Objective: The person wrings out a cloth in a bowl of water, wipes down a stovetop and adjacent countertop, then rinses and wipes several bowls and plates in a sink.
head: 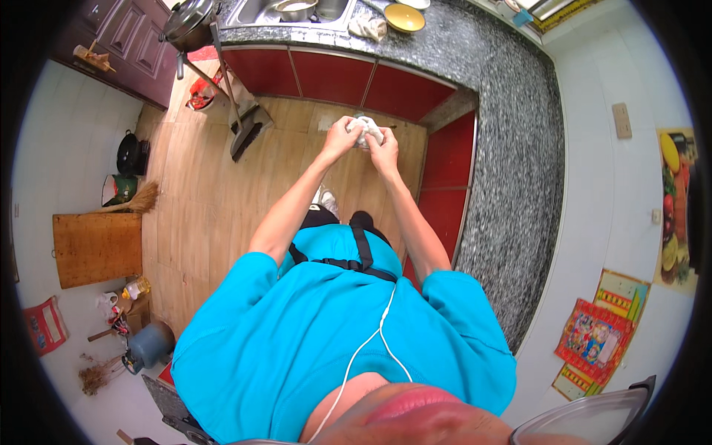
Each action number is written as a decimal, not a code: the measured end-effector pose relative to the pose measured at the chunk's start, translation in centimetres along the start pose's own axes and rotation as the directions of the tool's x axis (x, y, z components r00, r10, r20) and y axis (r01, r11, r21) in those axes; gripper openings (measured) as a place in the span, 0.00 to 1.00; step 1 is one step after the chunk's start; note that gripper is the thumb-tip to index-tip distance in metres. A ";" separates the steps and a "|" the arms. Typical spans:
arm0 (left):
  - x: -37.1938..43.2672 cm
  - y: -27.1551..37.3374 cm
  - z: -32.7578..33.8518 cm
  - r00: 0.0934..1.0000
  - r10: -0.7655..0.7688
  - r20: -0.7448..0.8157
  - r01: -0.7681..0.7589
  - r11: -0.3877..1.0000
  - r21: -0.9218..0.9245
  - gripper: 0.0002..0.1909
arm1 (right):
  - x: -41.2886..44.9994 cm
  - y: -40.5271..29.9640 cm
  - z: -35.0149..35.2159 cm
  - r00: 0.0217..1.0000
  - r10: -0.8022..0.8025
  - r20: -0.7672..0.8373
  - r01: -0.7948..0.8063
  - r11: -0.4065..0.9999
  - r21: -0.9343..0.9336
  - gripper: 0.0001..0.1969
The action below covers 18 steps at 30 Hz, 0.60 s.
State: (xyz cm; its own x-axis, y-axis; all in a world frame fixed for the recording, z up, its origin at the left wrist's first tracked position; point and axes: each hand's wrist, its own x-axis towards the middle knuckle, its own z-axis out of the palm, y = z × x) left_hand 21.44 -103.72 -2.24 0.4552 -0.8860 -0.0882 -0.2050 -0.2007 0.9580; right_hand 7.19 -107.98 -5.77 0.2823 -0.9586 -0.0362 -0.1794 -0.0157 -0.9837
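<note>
Out in front of my body, above the floor, both hands meet around a small crumpled white bundle (365, 129) that looks like cloth. My left hand (341, 138) pinches its left side, thumb on top. The fingers and thumb of my right hand (384, 151) grip the right side. Whether something is wrapped inside cannot be seen. Beyond the hands stand red cabinet doors (331, 77) under a speckled granite counter (445, 53).
A sink (236, 16) holding a metal pot (297, 11) is set in the counter. Beside it lie a crumpled cloth (368, 26) and a yellow bowl (405, 18). A broom (245, 139) and dustpan (258, 117) stand left. A wooden board (97, 250) and gas cylinder (150, 344) line the left wall.
</note>
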 end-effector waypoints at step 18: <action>29.8 0.6 0.6 0.990 -0.134 -0.038 0.139 0.968 0.207 0.29 | 30.3 -0.5 6.6 0.989 0.149 -0.024 -0.146 0.985 0.086 0.12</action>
State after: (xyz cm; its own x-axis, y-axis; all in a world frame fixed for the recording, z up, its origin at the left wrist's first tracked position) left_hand 34.34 -130.49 -4.46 0.5113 -0.8344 -0.2058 -0.3145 -0.4045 0.8588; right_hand 22.10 -135.18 -7.59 0.2298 -0.9568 -0.1781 -0.1366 0.1494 -0.9793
